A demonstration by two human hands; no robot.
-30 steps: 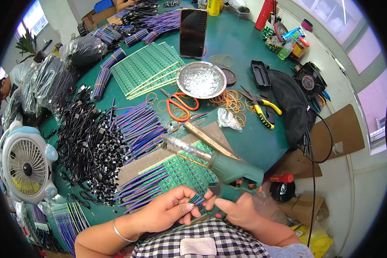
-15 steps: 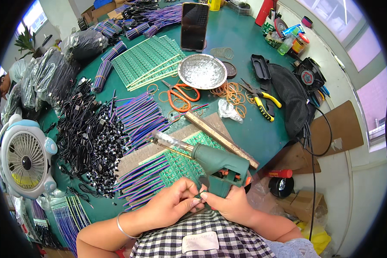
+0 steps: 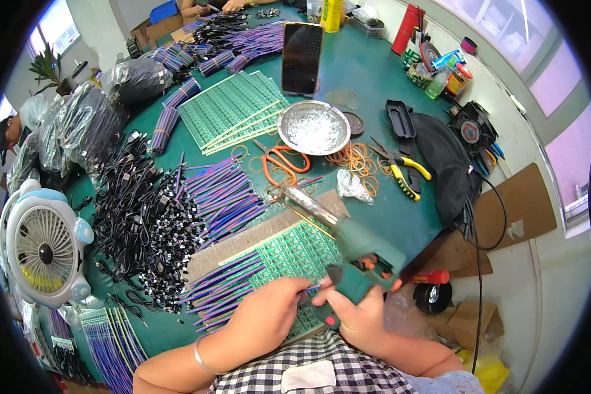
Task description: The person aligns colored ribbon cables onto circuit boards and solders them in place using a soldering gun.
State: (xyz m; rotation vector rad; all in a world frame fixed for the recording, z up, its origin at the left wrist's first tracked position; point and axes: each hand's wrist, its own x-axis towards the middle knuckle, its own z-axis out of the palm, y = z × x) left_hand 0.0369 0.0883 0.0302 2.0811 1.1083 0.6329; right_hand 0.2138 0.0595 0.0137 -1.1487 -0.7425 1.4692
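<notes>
My right hand (image 3: pixel 360 318) is wrapped round the grip of a green soldering gun (image 3: pixel 374 246), its metal barrel pointing up and left. The gun is smeared by motion. My left hand (image 3: pixel 262 314) is closed in a pinch just left of the grip, on what looks like a thin blue wire (image 3: pixel 311 289); its tip reaches toward my right fingers. Under both hands lies a green circuit-board panel (image 3: pixel 299 246), with rows of purple and blue wires (image 3: pixel 226 279) along its left side. A brown board (image 3: pixel 210 262) sits beneath it.
Black cables with plugs (image 3: pixel 131 203) heap at the left beside a fan (image 3: pixel 44 246). Beyond the panel are orange scissors (image 3: pixel 285 161), a metal bowl (image 3: pixel 314 128), rubber bands (image 3: pixel 354 161), yellow-handled pliers (image 3: pixel 404 171) and an upright phone (image 3: pixel 301 59). Another person's hands (image 3: pixel 233 5) show at the far edge.
The soldering gun has moved right and slightly down in my right hand. My hands, close together at my apron before, have shifted forward over the panel. The view has tilted up a little.
</notes>
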